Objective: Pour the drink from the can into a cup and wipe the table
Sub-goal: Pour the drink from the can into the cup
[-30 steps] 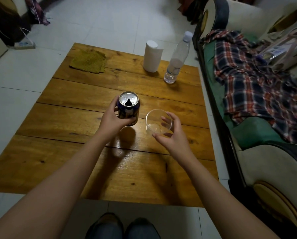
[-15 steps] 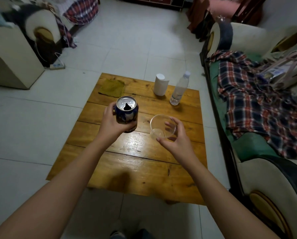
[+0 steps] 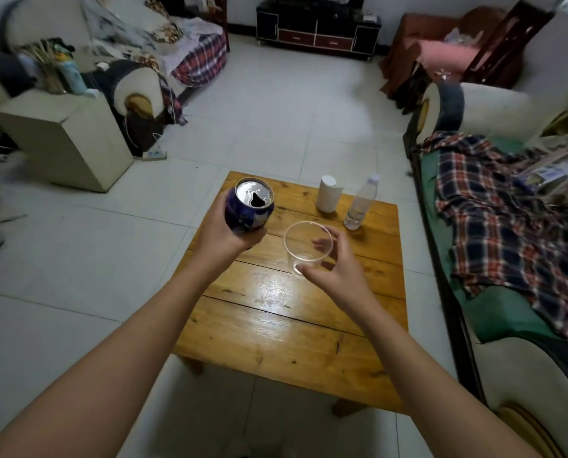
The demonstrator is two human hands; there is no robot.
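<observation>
The left hand [image 3: 224, 233] is wrapped around a dark blue aluminium drink can [image 3: 250, 206], holding it upright in the air above the far left part of the square wooden plank tabletop [image 3: 276, 332]; the can's silver lid faces the camera with its opening already punched through. The right hand [image 3: 337, 271] grips a clear, round plastic cup [image 3: 305, 251] from its right side, fingers curled behind the wall and thumb at the front near the base. The cup is lifted above the middle of the tabletop, just to the right of the can and apart from it, and looks empty. Beyond the cup, near the tabletop's far edge, stands a white cylindrical roll [image 3: 328, 194], and just right of that roll a clear plastic water bottle with a white cap [image 3: 361, 204]. A sofa draped in a red and navy plaid cloth [image 3: 507, 219] runs along the tabletop's right side.
</observation>
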